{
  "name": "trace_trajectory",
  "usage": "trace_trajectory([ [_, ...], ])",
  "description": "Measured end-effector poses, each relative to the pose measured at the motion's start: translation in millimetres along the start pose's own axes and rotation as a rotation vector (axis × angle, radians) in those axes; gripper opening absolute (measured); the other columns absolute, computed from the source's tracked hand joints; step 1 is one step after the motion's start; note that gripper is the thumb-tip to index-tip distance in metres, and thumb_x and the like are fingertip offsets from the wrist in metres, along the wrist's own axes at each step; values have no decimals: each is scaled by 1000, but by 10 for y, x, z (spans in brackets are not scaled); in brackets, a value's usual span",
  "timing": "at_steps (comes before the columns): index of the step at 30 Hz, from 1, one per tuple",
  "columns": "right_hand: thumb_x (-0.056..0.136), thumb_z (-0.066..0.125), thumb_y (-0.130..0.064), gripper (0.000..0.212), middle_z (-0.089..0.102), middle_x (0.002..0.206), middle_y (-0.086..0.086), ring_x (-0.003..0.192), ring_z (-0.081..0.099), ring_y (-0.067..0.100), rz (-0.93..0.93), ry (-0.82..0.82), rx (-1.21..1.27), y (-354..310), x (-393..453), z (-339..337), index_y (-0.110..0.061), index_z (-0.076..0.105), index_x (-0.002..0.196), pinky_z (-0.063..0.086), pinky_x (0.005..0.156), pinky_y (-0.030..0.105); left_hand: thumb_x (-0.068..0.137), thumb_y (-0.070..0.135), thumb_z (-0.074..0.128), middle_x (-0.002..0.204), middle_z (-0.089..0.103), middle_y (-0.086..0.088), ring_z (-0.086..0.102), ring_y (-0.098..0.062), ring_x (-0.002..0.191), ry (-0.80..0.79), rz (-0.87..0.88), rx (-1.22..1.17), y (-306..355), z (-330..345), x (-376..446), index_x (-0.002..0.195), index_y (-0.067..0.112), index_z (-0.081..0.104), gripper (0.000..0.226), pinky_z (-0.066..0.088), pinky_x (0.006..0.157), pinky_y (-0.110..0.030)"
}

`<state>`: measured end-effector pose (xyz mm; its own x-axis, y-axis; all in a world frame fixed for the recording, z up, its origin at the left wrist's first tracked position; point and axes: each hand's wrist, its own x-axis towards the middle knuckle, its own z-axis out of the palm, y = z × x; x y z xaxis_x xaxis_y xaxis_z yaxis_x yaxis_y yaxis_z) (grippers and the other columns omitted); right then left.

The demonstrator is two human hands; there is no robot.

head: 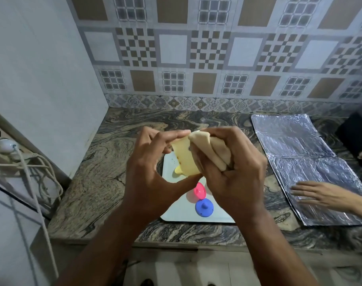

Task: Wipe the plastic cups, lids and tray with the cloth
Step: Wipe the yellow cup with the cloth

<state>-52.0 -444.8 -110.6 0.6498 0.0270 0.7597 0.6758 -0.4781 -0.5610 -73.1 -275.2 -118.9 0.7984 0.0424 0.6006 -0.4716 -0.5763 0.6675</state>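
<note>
At the far left, beside the plain wall, we see a white plug (4,145) in a socket strip with pale cables (34,162) trailing down. Moving right, the marbled stone surface (97,178) carries a white tray (182,213), which lies flat near the front edge. Above the tray we hold both hands up. Our left hand (153,176) grips a pale yellow plastic cup (185,159), its fingers (171,135) curled over the cup's upper edge and the thumb pressed against its lower edge. Our right hand (233,178) is clenched around a bunched beige cloth (209,149), which presses against the right side of the cup. On the tray below the cup lies a small yellow lid (178,169), partly hidden. Closer to us on the tray sit a pink lid (199,190) and, just beside it, a blue lid (204,207) with its knob pointing up. Further right, sheets of silver foil (295,153) cover the surface, well apart from the tray. Another person's hand (318,195) rests flat on the foil, palm down. At the right edge we see a dark object (353,133), too cropped to identify.
</note>
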Motion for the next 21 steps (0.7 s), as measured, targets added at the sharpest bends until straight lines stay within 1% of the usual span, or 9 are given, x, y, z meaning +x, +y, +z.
trace_trajectory([
  [2, 91, 84, -14, 20, 73, 91, 4, 78, 65, 15, 23, 3, -6, 22, 73, 23, -1, 72, 99, 48, 71, 19, 66, 44, 95, 106, 56, -4, 61, -14, 98, 15, 13, -19, -19, -9, -2, 128, 27, 66, 71, 58, 82, -40],
  [5, 94, 81, -20, 19, 71, 86, -4, 73, 62, 10, 165, 38, 45, 85, 130, 61, -6, 68, 98, 47, 67, 20, 64, 37, 98, 113, 58, -3, 63, -15, 102, 36, -17, -90, -43, -21, -25, 127, 29, 64, 72, 58, 88, -39],
  [8, 97, 75, -30, 18, 68, 83, -12, 68, 62, 1, 284, 178, 151, 120, 80, 64, -16, 63, 100, 48, 63, 20, 65, 37, 97, 126, 61, -7, 66, -20, 108, 90, -47, -182, -60, -31, -38, 126, 32, 58, 73, 57, 93, -36],
  [10, 97, 72, -28, 18, 69, 90, -12, 73, 64, -4, 268, 234, 200, 62, -19, 62, -15, 62, 104, 48, 68, 13, 66, 33, 97, 131, 59, -12, 68, -26, 112, 124, -94, -281, -67, -16, -22, 125, 32, 55, 72, 59, 95, -46],
  [12, 99, 73, -23, 19, 69, 99, -12, 82, 66, -8, 227, 247, 227, -20, -148, 99, -10, 61, 106, 48, 74, 8, 66, 25, 96, 131, 58, -12, 69, -31, 114, 122, -136, -403, -62, 12, -13, 123, 29, 53, 71, 59, 94, -58],
  [15, 96, 71, -17, 18, 69, 104, -14, 88, 67, -8, 206, 269, 265, -78, -227, 138, -7, 61, 107, 49, 77, 7, 67, 15, 94, 129, 59, -10, 68, -37, 114, 83, -141, -501, -33, 55, -11, 121, 31, 51, 72, 58, 92, -63],
  [17, 94, 71, -16, 18, 69, 104, -13, 86, 67, -9, 189, 265, 246, -74, -220, 150, -9, 61, 106, 49, 75, 7, 66, 17, 95, 131, 57, -8, 68, -35, 119, 77, -136, -485, -34, 60, -8, 123, 33, 53, 72, 59, 96, -57],
  [19, 95, 74, -19, 18, 70, 103, -14, 83, 69, -5, 175, 245, 226, -70, -218, 139, -15, 61, 107, 52, 72, 12, 66, 27, 96, 132, 56, -11, 67, -29, 121, 74, -129, -425, -50, 38, 9, 122, 37, 57, 70, 58, 100, -45],
  [21, 95, 74, -24, 18, 71, 102, -15, 80, 70, 0, 164, 217, 200, 22, -234, 76, -21, 62, 108, 54, 68, 17, 67, 41, 94, 127, 60, -7, 66, -21, 114, 66, -87, -251, -84, 4, 34, 125, 35, 60, 67, 57, 97, -34],
])
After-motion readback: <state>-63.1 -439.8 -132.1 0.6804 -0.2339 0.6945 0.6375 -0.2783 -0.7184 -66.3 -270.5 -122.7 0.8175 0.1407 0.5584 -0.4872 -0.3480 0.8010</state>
